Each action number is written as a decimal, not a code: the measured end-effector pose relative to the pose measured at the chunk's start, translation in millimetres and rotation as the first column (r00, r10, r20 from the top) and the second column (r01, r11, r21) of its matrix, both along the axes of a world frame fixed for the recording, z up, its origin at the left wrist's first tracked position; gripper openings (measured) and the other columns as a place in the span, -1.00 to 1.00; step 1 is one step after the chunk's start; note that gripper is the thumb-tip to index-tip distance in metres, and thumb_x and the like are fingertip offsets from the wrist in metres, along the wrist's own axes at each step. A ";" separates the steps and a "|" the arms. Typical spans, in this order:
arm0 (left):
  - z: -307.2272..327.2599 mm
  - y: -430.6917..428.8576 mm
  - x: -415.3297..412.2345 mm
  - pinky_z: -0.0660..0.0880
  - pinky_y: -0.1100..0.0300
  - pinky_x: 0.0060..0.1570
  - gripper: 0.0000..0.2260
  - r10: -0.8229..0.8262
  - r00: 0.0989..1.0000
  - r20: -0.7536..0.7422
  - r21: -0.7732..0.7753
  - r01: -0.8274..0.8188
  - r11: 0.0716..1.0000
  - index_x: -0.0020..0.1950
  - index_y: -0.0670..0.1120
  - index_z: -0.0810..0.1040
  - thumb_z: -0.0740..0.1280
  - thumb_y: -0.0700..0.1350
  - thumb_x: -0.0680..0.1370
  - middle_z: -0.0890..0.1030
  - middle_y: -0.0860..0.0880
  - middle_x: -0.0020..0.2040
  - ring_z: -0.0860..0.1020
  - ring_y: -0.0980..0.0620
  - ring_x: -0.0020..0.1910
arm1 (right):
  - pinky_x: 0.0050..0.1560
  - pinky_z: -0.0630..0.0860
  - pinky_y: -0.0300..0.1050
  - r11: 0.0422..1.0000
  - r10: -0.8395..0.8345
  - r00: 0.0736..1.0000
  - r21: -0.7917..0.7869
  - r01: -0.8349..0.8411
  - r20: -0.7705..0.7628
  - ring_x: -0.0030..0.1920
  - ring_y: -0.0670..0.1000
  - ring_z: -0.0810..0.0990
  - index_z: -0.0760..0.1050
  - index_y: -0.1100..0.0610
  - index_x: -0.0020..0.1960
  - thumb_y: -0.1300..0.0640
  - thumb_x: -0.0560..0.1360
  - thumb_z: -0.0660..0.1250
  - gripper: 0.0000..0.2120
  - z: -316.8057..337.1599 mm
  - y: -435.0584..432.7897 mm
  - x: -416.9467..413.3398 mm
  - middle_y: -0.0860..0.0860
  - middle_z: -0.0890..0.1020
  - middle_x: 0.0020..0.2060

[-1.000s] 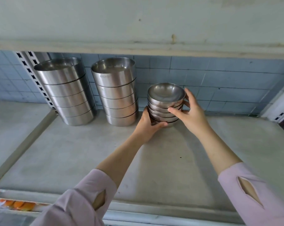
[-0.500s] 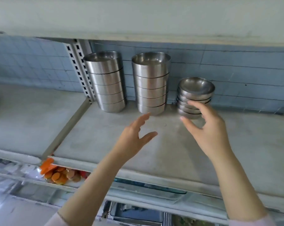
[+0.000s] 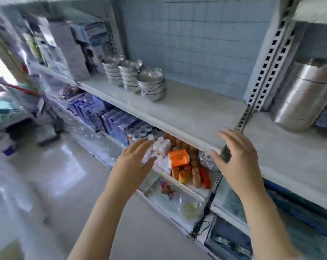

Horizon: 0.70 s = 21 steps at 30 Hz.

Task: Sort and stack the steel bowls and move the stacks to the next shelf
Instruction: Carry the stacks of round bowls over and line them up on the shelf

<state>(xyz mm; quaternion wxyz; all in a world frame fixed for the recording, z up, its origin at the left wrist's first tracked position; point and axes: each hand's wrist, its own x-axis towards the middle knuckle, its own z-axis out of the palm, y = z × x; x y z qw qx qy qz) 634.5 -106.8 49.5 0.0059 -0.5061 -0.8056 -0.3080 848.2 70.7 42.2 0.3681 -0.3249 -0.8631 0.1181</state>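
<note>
Three stacks of small steel bowls stand at the far left end of the grey shelf: a near stack, a middle stack and a far stack. On the shelf section to the right, past the slotted upright, a tall stack of deep steel bowls stands at the frame's right edge. My left hand and my right hand hover in front of the shelf's front edge, fingers spread, holding nothing. The view is blurred.
Boxes stand on the shelf left of the small bowl stacks. The lower shelf holds an orange packet, white bottles and blue packages. A pale floor lies at the left.
Both hands let go of the small bowl stack and drew back from the shelf. The view swung left, so the tall stacks now sit at the right edge and other small stacks appear.
</note>
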 end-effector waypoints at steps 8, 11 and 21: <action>-14.0 -54.5 -128.0 0.45 -0.02 0.28 -0.57 0.217 0.975 0.040 0.052 -0.218 0.974 0.39 -0.02 0.47 0.34 0.03 0.54 0.48 0.01 0.38 0.48 -0.08 0.33 | 0.38 0.34 0.22 0.983 0.178 0.983 0.024 -0.179 0.053 0.41 0.26 0.42 0.51 0.18 0.35 0.09 0.45 0.50 -0.50 8.5 -16.3 -175.3 0.14 0.53 0.36; -18.7 -43.0 -183.6 0.45 -0.05 0.28 -0.53 0.249 0.967 0.058 0.052 -0.252 0.966 0.38 -0.01 0.47 0.25 0.13 0.52 0.48 0.02 0.38 0.47 -0.08 0.33 | 0.39 0.34 0.18 0.975 0.218 0.975 0.039 -0.220 0.044 0.41 0.24 0.42 0.50 0.16 0.37 0.06 0.48 0.46 -0.51 10.1 1.2 -239.1 0.12 0.51 0.37; -7.2 47.1 -395.3 0.37 0.03 0.35 -0.53 0.262 0.964 0.036 0.063 -0.264 0.963 0.42 -0.06 0.44 0.40 -0.04 0.52 0.45 -0.01 0.41 0.44 -0.06 0.37 | 0.48 0.26 0.10 0.961 0.274 0.962 0.033 -0.273 -0.008 0.46 0.16 0.36 0.46 0.15 0.40 0.03 0.53 0.38 -0.52 43.6 85.3 -447.4 0.08 0.47 0.42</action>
